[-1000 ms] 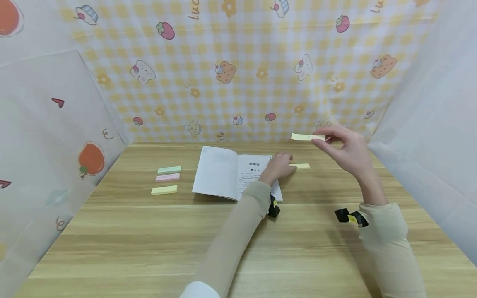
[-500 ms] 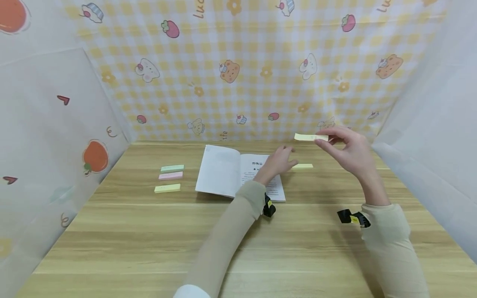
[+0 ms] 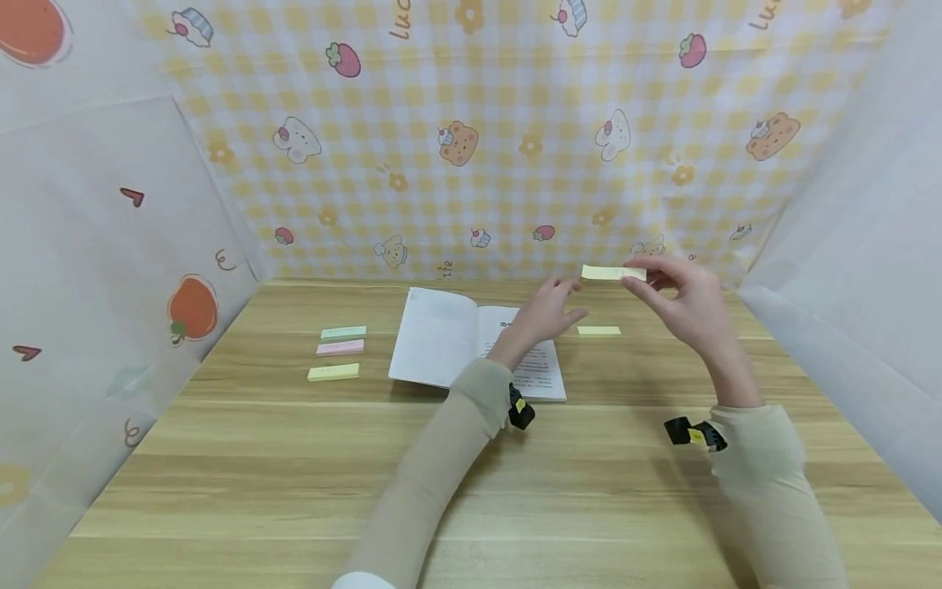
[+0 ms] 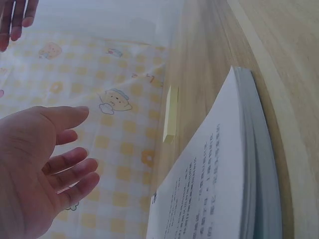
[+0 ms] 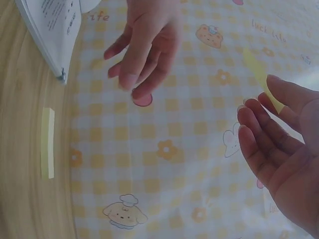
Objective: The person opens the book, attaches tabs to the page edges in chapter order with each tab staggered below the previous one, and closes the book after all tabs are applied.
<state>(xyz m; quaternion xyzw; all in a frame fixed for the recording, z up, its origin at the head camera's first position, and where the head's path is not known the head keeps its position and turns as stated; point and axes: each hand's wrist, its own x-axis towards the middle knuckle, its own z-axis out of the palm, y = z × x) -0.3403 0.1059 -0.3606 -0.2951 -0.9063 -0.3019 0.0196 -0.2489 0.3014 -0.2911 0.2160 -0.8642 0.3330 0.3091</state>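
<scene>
Hands hover above the far right part of the worktop (image 3: 294, 483), both lifted clear of it. The right hand (image 3: 680, 307) pinches one end of a pale yellow paper strip (image 3: 605, 272) between thumb and fingertips and holds it level in the air, with the rest of the strip pointing towards the left hand. In the right wrist view the same strip (image 5: 259, 74) shows behind the fingers (image 5: 259, 132), which lie close together and only lightly bent.

The left hand (image 3: 548, 311) holds nothing. Its fingers are straight and slightly spread, reaching towards the strip but apart from it; the left wrist view shows the palm (image 4: 30, 169) bare and the fingers (image 4: 70, 169) fanned. This hand hangs over the right-hand page of an open book (image 3: 441, 339) that lies flat on the worktop.

A second yellow strip pad (image 3: 598, 330) lies on the worktop just right of the book, below and between the two hands, touched by neither. It also appears in the left wrist view (image 4: 170, 114) and the right wrist view (image 5: 47, 142).

Well apart, left of the book, three more pads lie in a column: a green pad (image 3: 343, 333) farthest, a pink pad (image 3: 340, 348) in the middle and a yellow pad (image 3: 334, 372) nearest. A checked cloth with cartoon animals (image 3: 471, 139) hangs behind the worktop.
</scene>
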